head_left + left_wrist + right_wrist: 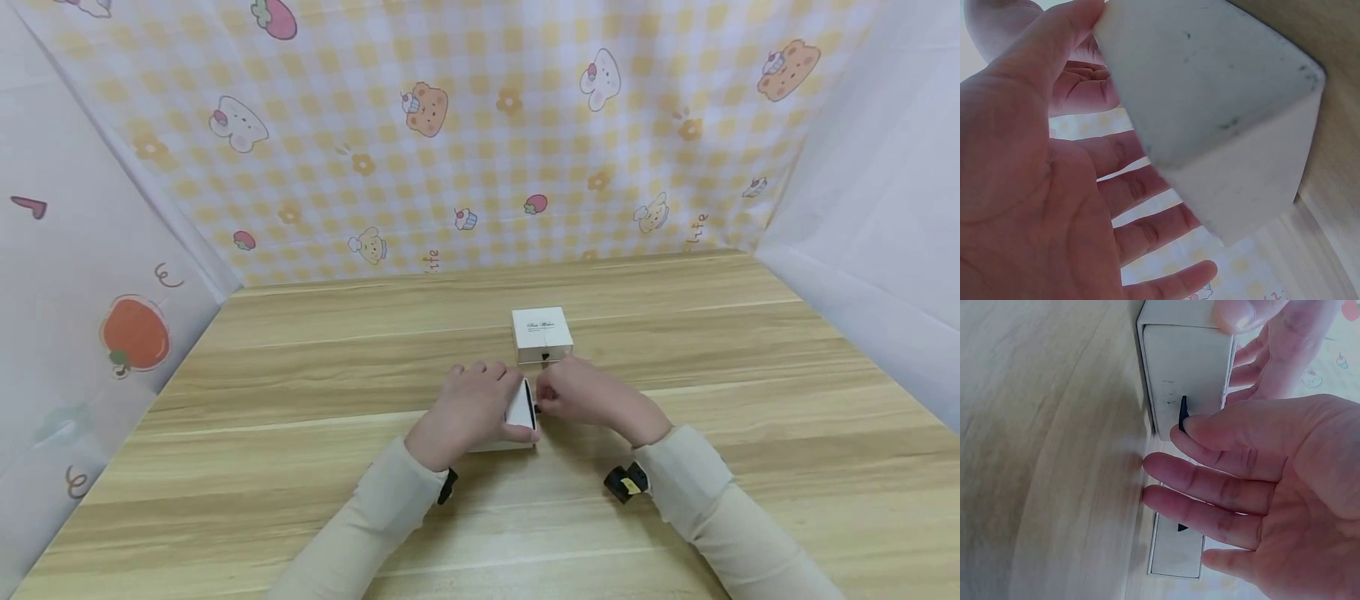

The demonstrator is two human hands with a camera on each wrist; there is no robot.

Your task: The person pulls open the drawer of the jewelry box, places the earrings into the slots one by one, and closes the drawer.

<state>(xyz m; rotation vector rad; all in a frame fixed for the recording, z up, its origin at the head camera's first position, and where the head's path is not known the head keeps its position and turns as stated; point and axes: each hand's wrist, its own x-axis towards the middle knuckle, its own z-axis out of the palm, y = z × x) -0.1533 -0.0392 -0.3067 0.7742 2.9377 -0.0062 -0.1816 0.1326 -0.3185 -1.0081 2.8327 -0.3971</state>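
Note:
A white cardboard drawer box (521, 408) lies on the table under my left hand (474, 408). That hand grips the box from above, its thumb on the near side and its fingers across the top and far side. In the left wrist view the box's plain side (1210, 81) shows a few dark scuffs. My right hand (588, 392) pinches a small black pull tab (1183, 415) on the drawer front (1188, 369) between thumb and index finger. Its other fingers extend loosely below the tab. In the head view a narrow dark line runs along this end of the box.
Just behind the hands stands a second white drawer box (542, 329) with dark lettering on top and its own black tab (1182, 527). The wooden table (337, 350) meets a checked yellow cloth (480, 150) at the back. White cloths hang at both sides.

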